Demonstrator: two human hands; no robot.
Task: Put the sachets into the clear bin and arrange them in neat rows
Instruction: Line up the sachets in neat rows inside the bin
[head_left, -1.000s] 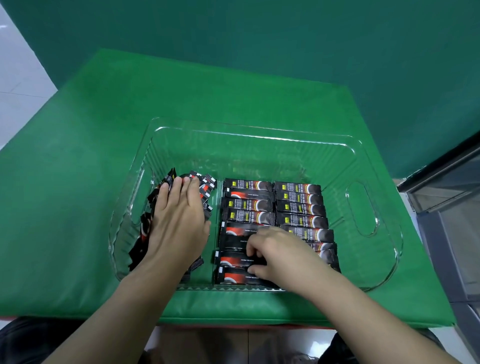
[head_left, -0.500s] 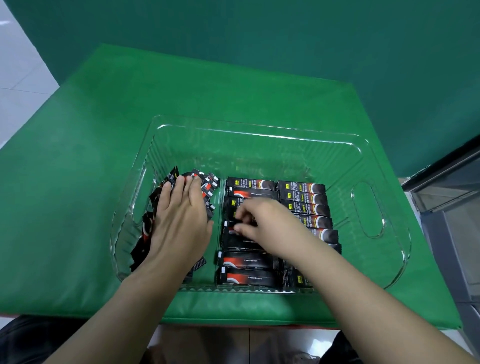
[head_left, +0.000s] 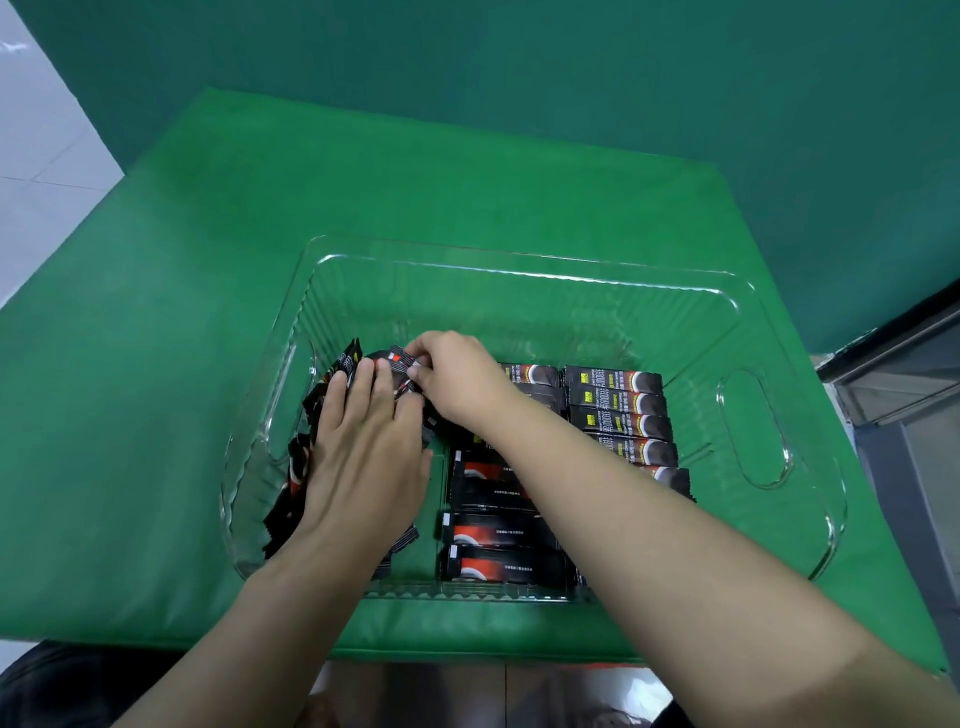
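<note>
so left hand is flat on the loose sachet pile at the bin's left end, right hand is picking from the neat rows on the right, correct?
Not quite. The head view shows the right hand reaching across to the loose sachet pile, pinching a sachet at its far edge, not picking from the neat rows. The rest stands: the left hand lies flat on the pile at the left end of the bin.

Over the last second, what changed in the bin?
The right hand left the near laid rows, crossed left and pinched a black sachet atop the loose pile. The left hand stayed flat on that pile; clear plastic bin and rows unchanged.
</note>
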